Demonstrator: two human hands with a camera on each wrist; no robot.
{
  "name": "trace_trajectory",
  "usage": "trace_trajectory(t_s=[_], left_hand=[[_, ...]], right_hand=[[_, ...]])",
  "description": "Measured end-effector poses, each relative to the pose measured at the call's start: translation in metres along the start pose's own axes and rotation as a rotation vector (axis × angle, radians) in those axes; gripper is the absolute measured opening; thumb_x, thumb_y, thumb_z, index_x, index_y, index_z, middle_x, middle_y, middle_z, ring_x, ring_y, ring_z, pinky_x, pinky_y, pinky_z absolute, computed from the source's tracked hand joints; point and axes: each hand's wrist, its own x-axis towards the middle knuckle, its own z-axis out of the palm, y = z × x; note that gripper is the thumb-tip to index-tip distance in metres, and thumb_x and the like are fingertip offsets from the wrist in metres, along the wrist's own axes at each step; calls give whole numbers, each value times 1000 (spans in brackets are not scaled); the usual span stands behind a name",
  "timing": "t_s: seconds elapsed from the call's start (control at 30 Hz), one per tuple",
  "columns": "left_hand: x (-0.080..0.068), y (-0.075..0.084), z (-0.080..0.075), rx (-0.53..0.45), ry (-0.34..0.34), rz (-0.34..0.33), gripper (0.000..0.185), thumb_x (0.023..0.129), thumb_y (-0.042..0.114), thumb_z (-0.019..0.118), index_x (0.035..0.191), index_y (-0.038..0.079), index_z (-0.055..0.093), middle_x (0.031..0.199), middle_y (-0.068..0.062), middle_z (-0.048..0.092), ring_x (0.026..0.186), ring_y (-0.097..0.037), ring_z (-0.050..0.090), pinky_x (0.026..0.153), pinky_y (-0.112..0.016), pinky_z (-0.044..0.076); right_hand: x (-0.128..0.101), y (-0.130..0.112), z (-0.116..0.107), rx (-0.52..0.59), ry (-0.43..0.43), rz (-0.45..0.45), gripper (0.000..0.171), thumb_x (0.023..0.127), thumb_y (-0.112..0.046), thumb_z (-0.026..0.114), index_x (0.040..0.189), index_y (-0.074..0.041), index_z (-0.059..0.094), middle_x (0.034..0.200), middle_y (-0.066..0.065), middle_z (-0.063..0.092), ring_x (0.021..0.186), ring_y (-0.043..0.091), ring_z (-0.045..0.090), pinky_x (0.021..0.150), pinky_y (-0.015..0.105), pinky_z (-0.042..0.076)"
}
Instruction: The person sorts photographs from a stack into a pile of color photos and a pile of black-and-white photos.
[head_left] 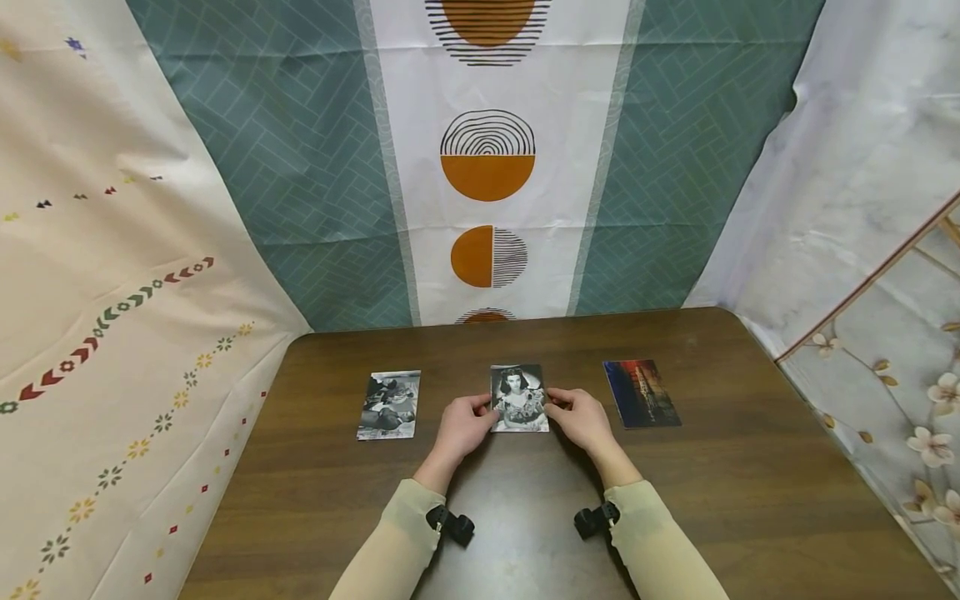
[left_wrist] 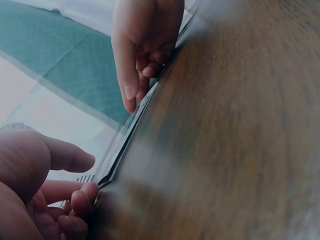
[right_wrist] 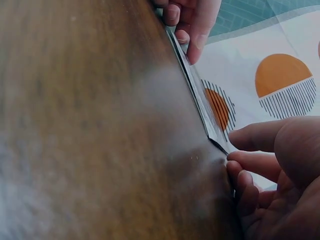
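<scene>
A small stack of photo prints (head_left: pixel 519 404) lies at the middle of the table, a black-and-white portrait on top. My left hand (head_left: pixel 465 429) holds its left edge, thumb over the top print and curled fingers beside it. On the opposite edge my right hand (head_left: pixel 583 421) pinches the stack between thumb and forefinger. Seen from the right wrist, the stack (right_wrist: pixel 192 92) is a thin layered edge low over the wood, its near corner between the right thumb and forefinger. The left wrist view shows the stack (left_wrist: pixel 131 132) edge-on, reaching from one hand to the other.
Another black-and-white photo (head_left: pixel 388 406) lies to the left on the brown wooden table (head_left: pixel 300 517). To the right is a dark blue and orange picture (head_left: pixel 642 394). Patterned cloths, among them a green and white one (head_left: pixel 300 167), hang around the table.
</scene>
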Motion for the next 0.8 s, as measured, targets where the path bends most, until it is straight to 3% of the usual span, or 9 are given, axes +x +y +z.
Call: trace_trajectory(t_s=[0.43, 0.8], left_hand=[[-1, 3, -1, 12, -17, -24, 43, 94, 13, 75, 133, -3, 73, 79, 1, 60, 73, -16, 52, 70, -33, 42], [0, 2, -1, 14, -11, -16, 42, 92, 15, 76, 130, -2, 75, 81, 2, 63, 76, -15, 54, 74, -34, 45]], right_hand=[[2, -3, 2, -12, -25, 10, 41, 99, -23, 73, 136, -5, 74, 124, 18, 70, 113, 37, 65, 98, 56, 49], [2, -4, 2, 6, -47, 34, 42, 101, -25, 72, 137, -5, 73, 129, 20, 68, 115, 38, 65, 98, 57, 49]])
